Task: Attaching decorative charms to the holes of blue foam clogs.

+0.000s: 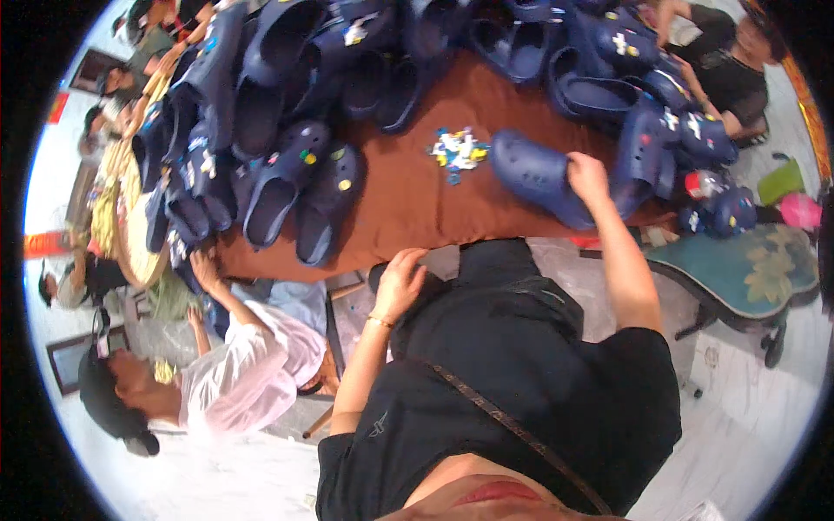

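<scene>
My right hand (589, 178) is closed on a navy clog (532, 168) with holes in its upper, at the right of the brown-covered table (408, 191). The fingertips are partly hidden behind the shoe. My left hand (400, 282) is just off the table's near edge, its fingers loosely stretched and nothing in them. A small pile of white, yellow and blue charms (458, 152) lies left of the held clog. Nearest to my left hand is a navy clog (323, 213) with a small yellow charm on it.
Many navy clogs (261, 95) are heaped along the table's far and left sides, and more clogs (638, 161) at the right. A person in a white shirt (252, 373) sits at my left; another person in black (725, 65) is at the far right. A green patterned chair (756, 269) stands at right.
</scene>
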The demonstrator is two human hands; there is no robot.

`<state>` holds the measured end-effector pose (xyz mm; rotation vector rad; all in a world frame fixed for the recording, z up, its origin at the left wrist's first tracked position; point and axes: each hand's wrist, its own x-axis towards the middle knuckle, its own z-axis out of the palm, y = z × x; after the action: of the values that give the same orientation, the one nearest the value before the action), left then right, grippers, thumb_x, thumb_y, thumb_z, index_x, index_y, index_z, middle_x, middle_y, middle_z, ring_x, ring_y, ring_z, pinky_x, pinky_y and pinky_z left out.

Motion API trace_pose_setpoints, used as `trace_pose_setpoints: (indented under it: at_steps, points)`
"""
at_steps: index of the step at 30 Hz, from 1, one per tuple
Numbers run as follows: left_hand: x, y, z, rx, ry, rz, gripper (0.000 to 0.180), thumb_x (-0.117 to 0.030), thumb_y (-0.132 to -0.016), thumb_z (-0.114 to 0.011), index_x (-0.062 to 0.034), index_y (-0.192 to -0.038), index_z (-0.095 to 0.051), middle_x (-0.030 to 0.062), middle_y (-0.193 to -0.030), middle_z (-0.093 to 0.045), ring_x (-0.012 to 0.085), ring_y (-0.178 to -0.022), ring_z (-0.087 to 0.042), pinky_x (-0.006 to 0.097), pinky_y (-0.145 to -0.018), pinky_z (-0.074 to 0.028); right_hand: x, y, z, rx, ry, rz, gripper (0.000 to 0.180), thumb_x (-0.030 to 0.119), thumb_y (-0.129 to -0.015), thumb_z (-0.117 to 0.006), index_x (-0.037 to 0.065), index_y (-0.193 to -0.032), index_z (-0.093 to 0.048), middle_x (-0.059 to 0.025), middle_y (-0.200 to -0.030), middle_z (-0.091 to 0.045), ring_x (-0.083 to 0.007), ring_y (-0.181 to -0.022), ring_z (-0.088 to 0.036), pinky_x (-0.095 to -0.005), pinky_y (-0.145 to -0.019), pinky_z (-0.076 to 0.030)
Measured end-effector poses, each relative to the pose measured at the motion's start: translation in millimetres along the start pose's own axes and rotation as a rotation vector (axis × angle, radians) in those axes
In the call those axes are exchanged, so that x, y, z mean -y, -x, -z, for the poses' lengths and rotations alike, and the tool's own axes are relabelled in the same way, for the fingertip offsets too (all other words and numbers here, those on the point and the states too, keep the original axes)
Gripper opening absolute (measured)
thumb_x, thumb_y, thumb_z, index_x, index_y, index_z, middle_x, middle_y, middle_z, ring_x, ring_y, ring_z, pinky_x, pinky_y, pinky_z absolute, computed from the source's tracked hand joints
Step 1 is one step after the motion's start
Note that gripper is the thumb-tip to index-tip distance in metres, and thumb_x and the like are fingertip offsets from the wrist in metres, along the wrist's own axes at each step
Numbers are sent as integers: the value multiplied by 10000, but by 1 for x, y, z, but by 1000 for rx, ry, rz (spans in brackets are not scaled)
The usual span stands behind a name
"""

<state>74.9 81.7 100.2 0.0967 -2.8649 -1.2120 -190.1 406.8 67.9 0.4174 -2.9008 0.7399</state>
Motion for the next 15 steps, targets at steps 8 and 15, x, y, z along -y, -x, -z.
trace_pose_setpoints:
  at_steps: [8, 15]
  points:
    - [-32, -1, 22, -274, 134, -27, 232, -13, -785, -551, -15, -1016, -575, 127, -921, -607, 251, -855, -593, 301, -752, -460, 107, -7, 21, 83, -398, -16, 217, 95, -754, -562, -3, -944, -600, -111, -822, -636, -133, -735, -603, -276, -679, -468]
    - [-42, -32, 16, -317, 173, -110, 248, 15, -774, -535, 2, -1020, -561, 163, -955, -587, 299, -893, -582, 335, -779, -459, 200, 34, -87, 281, -493, 140, 297, 125, -705, -602, -19, -945, -502, -230, -819, -590, -378, -806, -579, -428, -705, -464]
